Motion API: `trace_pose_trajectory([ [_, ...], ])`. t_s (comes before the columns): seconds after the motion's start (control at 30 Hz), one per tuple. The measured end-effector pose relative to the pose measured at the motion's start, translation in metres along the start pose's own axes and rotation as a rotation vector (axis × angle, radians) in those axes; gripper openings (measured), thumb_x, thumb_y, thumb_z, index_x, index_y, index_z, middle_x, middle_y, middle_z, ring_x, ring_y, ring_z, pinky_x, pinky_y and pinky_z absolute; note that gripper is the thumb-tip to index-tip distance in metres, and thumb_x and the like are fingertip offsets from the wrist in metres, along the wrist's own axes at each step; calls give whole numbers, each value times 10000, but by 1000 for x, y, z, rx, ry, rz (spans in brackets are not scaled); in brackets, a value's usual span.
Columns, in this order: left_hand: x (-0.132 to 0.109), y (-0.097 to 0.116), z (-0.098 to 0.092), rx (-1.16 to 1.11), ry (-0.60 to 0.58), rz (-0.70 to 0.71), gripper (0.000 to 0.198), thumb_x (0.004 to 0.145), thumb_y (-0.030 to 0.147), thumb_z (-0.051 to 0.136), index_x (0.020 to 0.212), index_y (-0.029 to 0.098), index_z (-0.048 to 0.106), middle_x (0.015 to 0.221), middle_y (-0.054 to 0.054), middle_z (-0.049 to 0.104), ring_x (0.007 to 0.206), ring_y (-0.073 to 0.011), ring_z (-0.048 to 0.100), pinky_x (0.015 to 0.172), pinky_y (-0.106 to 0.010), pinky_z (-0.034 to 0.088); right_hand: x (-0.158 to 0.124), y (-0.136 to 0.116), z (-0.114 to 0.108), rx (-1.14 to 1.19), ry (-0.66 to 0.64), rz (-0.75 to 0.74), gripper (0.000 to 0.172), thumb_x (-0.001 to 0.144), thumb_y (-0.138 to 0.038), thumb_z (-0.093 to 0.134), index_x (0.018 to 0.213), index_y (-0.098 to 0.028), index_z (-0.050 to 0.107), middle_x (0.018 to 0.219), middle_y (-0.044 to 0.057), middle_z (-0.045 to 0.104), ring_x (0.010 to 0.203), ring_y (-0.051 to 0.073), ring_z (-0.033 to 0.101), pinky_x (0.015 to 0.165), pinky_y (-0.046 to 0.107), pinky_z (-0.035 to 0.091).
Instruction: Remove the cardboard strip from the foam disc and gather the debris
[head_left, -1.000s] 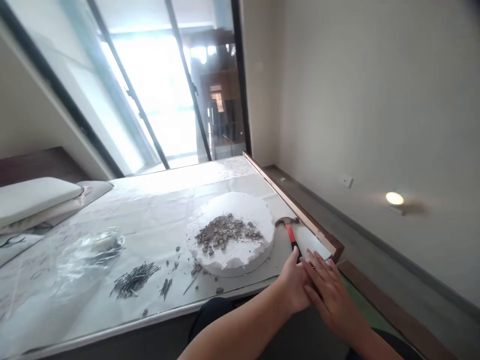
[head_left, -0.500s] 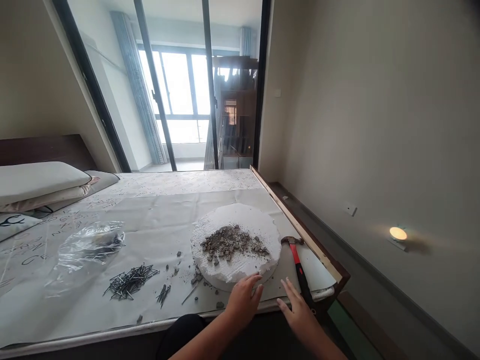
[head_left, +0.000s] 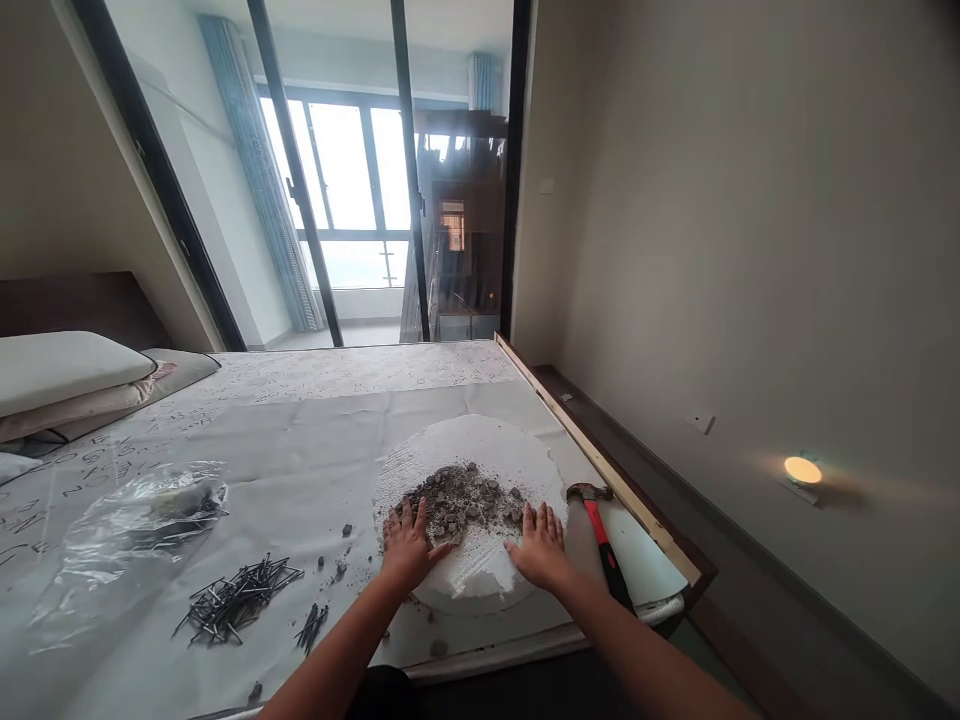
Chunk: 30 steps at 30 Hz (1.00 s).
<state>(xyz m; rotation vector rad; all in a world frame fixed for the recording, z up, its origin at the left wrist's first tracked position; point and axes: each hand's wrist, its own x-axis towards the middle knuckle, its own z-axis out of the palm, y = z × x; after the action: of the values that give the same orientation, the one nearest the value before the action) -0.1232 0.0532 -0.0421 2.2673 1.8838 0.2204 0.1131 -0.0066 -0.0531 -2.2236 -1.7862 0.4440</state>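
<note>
A round white foam slab (head_left: 480, 440) lies on the covered bed, with a heap of grey-brown rubble (head_left: 461, 500) in its middle. My left hand (head_left: 409, 550) is spread at the near left side of the heap, its fingertips touching the crumbs. On the right side my right hand (head_left: 541, 545) rests with fingers apart, at the heap's edge. Both hands are palm down and grip nothing. Right of the slab lies a claw hammer (head_left: 600, 535) with a red and black handle, its head pointing away from me.
To the left are a pile of nails (head_left: 236, 598), a smaller bunch of nails (head_left: 311, 628) and a clear plastic bag (head_left: 150, 530) with dark contents. Stray rubble bits (head_left: 341, 570) dot the sheet. A wooden bed rail (head_left: 600, 460) runs along the right; pillows (head_left: 67, 375) lie far left.
Both hands have moved forward from the slab's near edge onto it, spreading apart to either side of the rubble. The view has shifted slightly to the right.
</note>
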Motion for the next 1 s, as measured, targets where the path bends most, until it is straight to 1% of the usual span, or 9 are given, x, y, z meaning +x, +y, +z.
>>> trace_pose_trajectory([
  [0.2, 38, 5, -6, 33, -9, 130, 868, 699, 653, 482, 1402, 200, 248, 1493, -123, 86, 1340, -390, 7, 1057, -504, 143, 37, -33, 11, -3, -55, -117, 816, 804, -471, 436, 1421, -71, 83, 1493, 178, 3, 1349, 305, -39, 1078, 447, 41],
  [0.37, 79, 4, -12, 46, 47, 252, 790, 709, 598, 526, 1362, 195, 339, 1478, -127, 166, 1345, -350, 107, 1071, -463, 155, 79, -37, 4, 4, -15, -303, 689, 842, -451, 405, 1418, -145, 182, 1499, 128, 81, 1356, 276, 81, 1079, 402, 128],
  [0.47, 103, 4, -12, 24, 65, 315, 737, 729, 601, 498, 1321, 173, 403, 1453, -130, 250, 1339, -307, 184, 1079, -421, 177, 101, -30, -4, -3, 3, -338, 618, 859, -401, 411, 1397, -140, 258, 1486, 135, 162, 1346, 257, 161, 1076, 366, 162],
  [0.57, 121, 7, -13, -35, 58, 321, 686, 760, 589, 462, 1291, 154, 442, 1428, -130, 310, 1328, -286, 228, 1069, -404, 223, 102, -27, -12, -13, 26, -334, 631, 867, -386, 405, 1393, -75, 247, 1475, 186, 157, 1349, 272, 134, 1083, 386, 144],
  [0.63, 129, 9, -15, -105, 51, 330, 612, 810, 544, 407, 1281, 156, 453, 1419, -118, 334, 1318, -262, 262, 1060, -391, 254, 91, -31, -14, -26, 50, -443, 643, 858, -396, 423, 1396, -92, 246, 1486, 164, 118, 1357, 275, 69, 1089, 419, 109],
  [0.77, 136, 4, -25, -241, 94, 347, 516, 892, 426, 240, 1242, 142, 491, 1379, -94, 407, 1285, -185, 338, 1059, -328, 273, 69, -55, -10, -26, 25, -931, 584, 847, -379, 461, 1385, -232, 289, 1497, 64, 104, 1362, 243, 36, 1093, 444, 87],
  [0.83, 134, -5, -31, -265, 126, 322, 520, 898, 403, 207, 1228, 132, 503, 1364, -95, 429, 1272, -170, 359, 1059, -317, 278, 73, -65, -7, -22, -24, -1063, 536, 856, -353, 455, 1368, -273, 319, 1493, 41, 125, 1360, 231, 71, 1091, 443, 98],
  [0.9, 126, -19, -36, -232, 142, 314, 513, 896, 402, 214, 1232, 140, 500, 1365, -90, 428, 1276, -177, 352, 1059, -333, 280, 88, -69, -5, -24, -47, -1062, 512, 860, -346, 456, 1355, -279, 343, 1486, 38, 155, 1356, 226, 108, 1088, 437, 106],
  [1.0, 109, -41, -35, -99, 99, 367, 518, 871, 439, 304, 1282, 159, 451, 1399, -86, 377, 1317, -219, 274, 1078, -385, 238, 119, -65, -8, -60, -59, -933, 513, 858, -341, 465, 1352, -273, 348, 1478, 44, 191, 1351, 214, 140, 1087, 417, 99],
])
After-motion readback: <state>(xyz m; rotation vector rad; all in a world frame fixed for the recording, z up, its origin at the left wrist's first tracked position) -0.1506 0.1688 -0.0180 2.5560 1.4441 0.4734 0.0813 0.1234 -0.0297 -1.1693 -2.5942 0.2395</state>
